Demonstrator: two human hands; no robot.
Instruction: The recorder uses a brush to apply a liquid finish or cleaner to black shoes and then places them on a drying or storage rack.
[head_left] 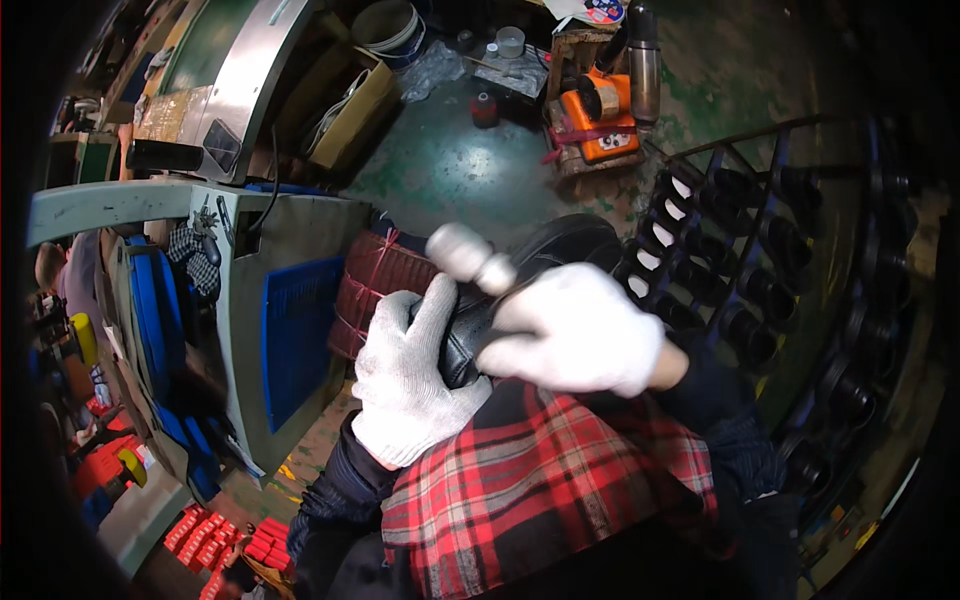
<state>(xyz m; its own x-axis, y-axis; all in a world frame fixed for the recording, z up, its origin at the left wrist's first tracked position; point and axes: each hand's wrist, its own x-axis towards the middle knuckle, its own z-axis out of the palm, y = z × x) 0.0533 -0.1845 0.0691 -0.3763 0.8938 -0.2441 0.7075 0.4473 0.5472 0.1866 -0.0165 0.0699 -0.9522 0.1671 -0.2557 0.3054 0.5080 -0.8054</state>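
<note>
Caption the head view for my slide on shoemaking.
Gloved left hand steadies a black shoe while the right hand swings a hammer.

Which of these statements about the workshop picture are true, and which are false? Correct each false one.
1. Both hands wear white knitted gloves. True: left hand, right hand.
2. The left hand grips a black shoe. True.
3. The right hand holds a paintbrush. False: it holds a metal-headed hammer.
4. A plain blue cloth covers the lap. False: the cloth is red plaid.
5. A rack of dark shoes stands on the right. True.
</note>
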